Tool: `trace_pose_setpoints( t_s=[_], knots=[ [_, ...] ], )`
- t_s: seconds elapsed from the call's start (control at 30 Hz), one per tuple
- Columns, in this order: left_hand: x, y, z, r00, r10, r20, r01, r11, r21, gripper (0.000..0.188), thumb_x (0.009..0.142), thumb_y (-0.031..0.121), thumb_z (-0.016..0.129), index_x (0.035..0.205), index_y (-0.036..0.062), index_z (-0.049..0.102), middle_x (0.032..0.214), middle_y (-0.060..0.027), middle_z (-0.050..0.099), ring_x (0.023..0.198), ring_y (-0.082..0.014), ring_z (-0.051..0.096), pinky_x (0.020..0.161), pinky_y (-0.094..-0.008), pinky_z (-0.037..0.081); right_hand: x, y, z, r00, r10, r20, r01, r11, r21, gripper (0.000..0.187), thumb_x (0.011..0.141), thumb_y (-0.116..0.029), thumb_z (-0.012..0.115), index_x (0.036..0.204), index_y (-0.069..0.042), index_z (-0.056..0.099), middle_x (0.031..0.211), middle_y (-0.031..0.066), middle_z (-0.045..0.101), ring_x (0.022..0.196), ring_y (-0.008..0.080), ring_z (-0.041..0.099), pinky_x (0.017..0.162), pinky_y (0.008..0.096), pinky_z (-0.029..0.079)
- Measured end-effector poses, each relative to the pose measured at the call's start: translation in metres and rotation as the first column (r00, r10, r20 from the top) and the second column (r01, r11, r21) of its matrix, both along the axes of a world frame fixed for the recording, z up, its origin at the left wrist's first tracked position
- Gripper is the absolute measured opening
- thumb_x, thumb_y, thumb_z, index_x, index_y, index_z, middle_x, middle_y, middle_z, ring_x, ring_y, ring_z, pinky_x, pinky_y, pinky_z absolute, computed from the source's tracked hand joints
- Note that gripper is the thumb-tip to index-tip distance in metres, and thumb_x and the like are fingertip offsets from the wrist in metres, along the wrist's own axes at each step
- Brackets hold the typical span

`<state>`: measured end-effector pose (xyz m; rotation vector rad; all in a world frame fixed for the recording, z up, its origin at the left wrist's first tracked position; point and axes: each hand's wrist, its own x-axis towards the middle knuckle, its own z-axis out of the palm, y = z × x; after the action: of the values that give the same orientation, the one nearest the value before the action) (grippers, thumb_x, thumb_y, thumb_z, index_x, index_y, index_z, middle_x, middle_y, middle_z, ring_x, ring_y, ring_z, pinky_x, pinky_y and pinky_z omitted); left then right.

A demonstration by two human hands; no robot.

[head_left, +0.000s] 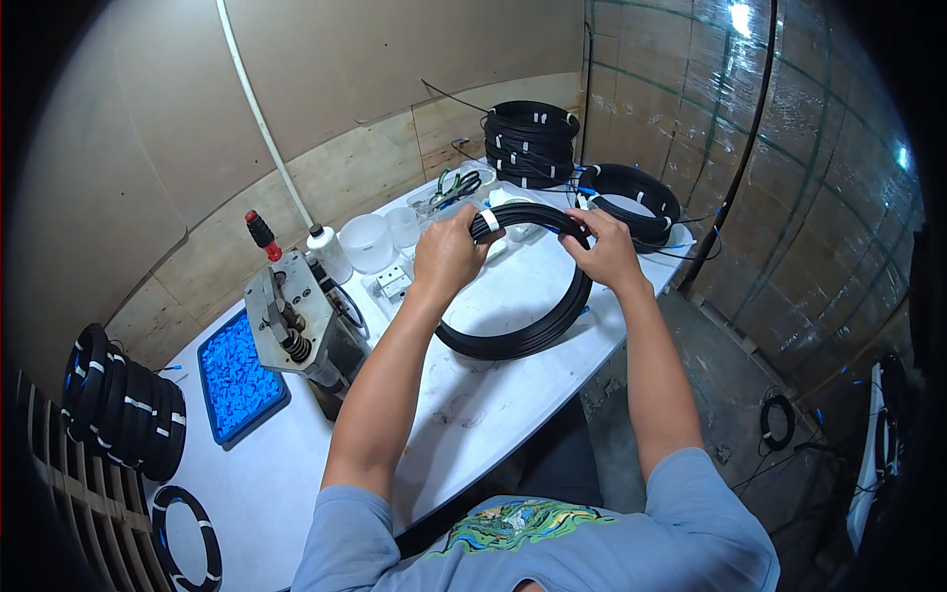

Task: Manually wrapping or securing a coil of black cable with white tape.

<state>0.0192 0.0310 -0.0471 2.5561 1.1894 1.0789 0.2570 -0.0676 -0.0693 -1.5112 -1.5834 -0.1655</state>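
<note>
A coil of black cable (523, 340), bound with a white tape band, is held up by its far side over the white table (414, 483). My left hand (450, 252) grips the coil's upper left, beside the white band. At its upper right, my right hand (607, 247) is closed on the same coil, thumb and fingers around the strands. The near side of the loop hangs low, close to the tabletop; whether it touches I cannot tell. A bit of blue shows at the coil near my right hand.
At the back stand a stack of black coils (531, 143) and another coil pile (631, 197). Left are a metal bench press (286, 316), a tray of blue pieces (237, 380), a white bottle (328, 253) and a tub (367, 244). More coils (123, 405) lie far left.
</note>
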Motion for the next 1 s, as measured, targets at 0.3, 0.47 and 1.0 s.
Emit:
trace_pose_setpoints(
  t_s=[0.3, 0.47, 1.0],
  knots=[
    [-0.008, -0.007, 0.000, 0.999, -0.025, 0.048, 0.025, 1.000, -0.011, 0.034, 0.085, 0.035, 0.077, 0.094, 0.0044, 0.065, 0.075, -0.0203, 0.069, 0.074, -0.0410, 0.068, 0.066, -0.0486, 0.051, -0.003, 0.008, -0.010, 0.999, 0.018, 0.044, -0.023, 0.994, 0.103, 0.032, 0.081, -0.022, 0.081, 0.106, -0.004, 0.073, 0.089, 0.0149, 0.071, 0.088, 0.0349, 0.067, 0.080, 0.0423, 0.054],
    [-0.013, -0.024, 0.017, 0.991, -0.114, 0.062, 0.114, 0.993, 0.004, 0.029, 0.078, 0.025, 0.075, 0.091, 0.0009, 0.064, 0.080, -0.0248, 0.069, 0.079, -0.0450, 0.068, 0.071, -0.0517, 0.053, -0.017, 0.003, 0.022, 0.954, 0.030, 0.299, -0.061, 0.993, 0.097, 0.031, 0.077, -0.022, 0.081, 0.103, -0.007, 0.073, 0.089, 0.0110, 0.068, 0.089, 0.0315, 0.065, 0.076, 0.0442, 0.053],
    [-0.039, 0.023, -0.056, 0.567, 0.251, 0.785, 0.162, 0.900, -0.404, 0.021, 0.093, 0.020, 0.069, 0.087, 0.0001, 0.068, 0.064, 0.0017, 0.054, 0.056, -0.0118, 0.050, 0.052, -0.0312, 0.038, 0.001, -0.044, 0.045, 0.925, -0.355, -0.133, 0.360, 0.710, 0.605, 0.027, 0.088, -0.021, 0.075, 0.108, -0.004, 0.074, 0.085, 0.0086, 0.068, 0.080, 0.0239, 0.062, 0.070, 0.0356, 0.051]
  ],
)
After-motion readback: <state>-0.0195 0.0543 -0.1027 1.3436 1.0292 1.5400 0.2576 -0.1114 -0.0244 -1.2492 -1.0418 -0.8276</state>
